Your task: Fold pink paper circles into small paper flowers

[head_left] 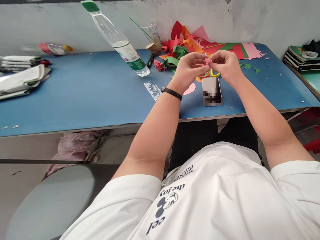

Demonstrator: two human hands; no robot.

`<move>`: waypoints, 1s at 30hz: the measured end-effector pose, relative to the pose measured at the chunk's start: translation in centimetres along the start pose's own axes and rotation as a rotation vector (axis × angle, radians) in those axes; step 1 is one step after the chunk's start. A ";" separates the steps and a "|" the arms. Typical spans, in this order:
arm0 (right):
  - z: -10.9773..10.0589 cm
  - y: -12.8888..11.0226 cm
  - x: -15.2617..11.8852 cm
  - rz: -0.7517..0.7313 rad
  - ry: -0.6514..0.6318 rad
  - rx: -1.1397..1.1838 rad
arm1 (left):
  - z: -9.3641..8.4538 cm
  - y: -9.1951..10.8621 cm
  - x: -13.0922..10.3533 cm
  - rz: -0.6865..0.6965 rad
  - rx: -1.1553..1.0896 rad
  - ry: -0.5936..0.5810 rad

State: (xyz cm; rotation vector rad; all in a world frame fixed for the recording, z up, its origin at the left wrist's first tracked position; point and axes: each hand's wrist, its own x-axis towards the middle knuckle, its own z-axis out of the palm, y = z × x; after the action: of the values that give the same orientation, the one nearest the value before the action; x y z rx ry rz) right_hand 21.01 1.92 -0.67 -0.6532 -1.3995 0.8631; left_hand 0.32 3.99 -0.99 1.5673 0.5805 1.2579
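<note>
Between the fingertips of both hands is a small piece of pink paper, folded or curled; its exact shape is too small to tell. My left hand, with a black band on the wrist, pinches it from the left. From the right, my right hand pinches the same piece. Below the hands lies a phone on the blue table. Scissors with a yellow and red handle are partly hidden behind the hands. A pink paper circle lies beside my left wrist, near a clear stencil ruler.
A water bottle with a green cap stands left of the hands. Coloured paper scraps are heaped by the wall. A plastic cup and a black marker are near the bottle. Folded papers lie far left; a grey stool is below.
</note>
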 end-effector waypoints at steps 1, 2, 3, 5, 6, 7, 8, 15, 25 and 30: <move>0.0 0.0 -0.1 -0.006 -0.006 0.004 | 0.0 0.0 0.0 0.044 0.019 0.009; -0.1 0.1 -0.1 -0.015 -0.012 0.011 | 0.0 0.0 0.0 0.083 0.034 0.015; -0.2 0.1 -0.2 -0.024 -0.024 0.022 | 0.0 0.1 0.0 0.112 0.041 0.014; -0.4 0.2 -0.2 -0.038 -0.051 0.042 | 0.0 0.1 0.1 0.132 0.052 -0.001; -0.5 0.3 -0.2 -0.042 -0.066 0.046 | -0.1 0.0 0.1 0.133 0.058 -0.007; -0.6 0.4 -0.2 -0.045 -0.077 0.045 | -0.2 -0.2 0.2 0.133 0.064 -0.014; -0.7 0.4 -0.1 -0.047 -0.083 0.038 | -0.3 -0.4 0.3 0.133 0.068 -0.019; -0.8 0.1 -0.1 -0.038 -0.077 -0.044 | -1.1 -1.5 1.2 0.131 0.053 -0.098; 0.5 -2.6 -1.0 0.050 0.000 -0.264 | -0.8 -0.5 -0.5 0.184 0.045 -0.079; 0.5 -1.7 -0.8 0.002 -0.036 -0.200 | -0.6 -0.6 -0.1 -0.033 0.046 0.006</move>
State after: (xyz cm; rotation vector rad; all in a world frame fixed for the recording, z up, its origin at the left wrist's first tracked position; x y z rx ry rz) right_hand 20.74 0.26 0.35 -0.7938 -1.5300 0.7450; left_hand -0.16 4.36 -1.56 1.5855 0.6410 1.2326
